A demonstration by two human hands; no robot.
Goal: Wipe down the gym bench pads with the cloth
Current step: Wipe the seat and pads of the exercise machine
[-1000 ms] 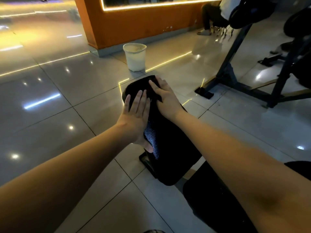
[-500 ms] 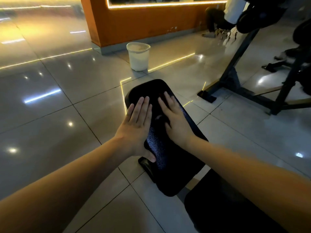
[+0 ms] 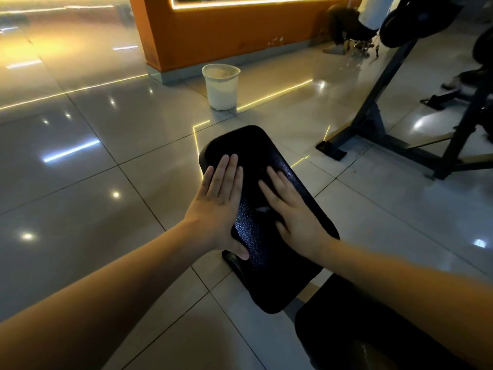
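Pressing flat on the black bench pad (image 3: 266, 265) that runs from the frame's centre down toward the lower right, both hands lie side by side on its textured top. The left hand (image 3: 217, 206) rests along the pad's left edge with fingers straight and together and the thumb laid on the surface. The right hand (image 3: 293, 217) covers the right half, fingers straight and slightly spread, gripping nothing that can be seen. The cloth cannot be told apart from the dark vinyl. If it is here, it is likely under the right palm, where a small pale fleck shows just left of that hand. This looks like the wiping stroke on this pad. The far rounded end, above the fingertips, is uncovered, so the next move probably calls for sliding the palms with even pressure along the full length, then on to the second pad (image 3: 346, 324) at lower right. Beyond lies glossy tiled floor (image 3: 93, 188), a white bucket (image 3: 222, 89) at upper centre before an orange wall (image 3: 213, 30), and a dark machine frame (image 3: 373, 116) at upper right.
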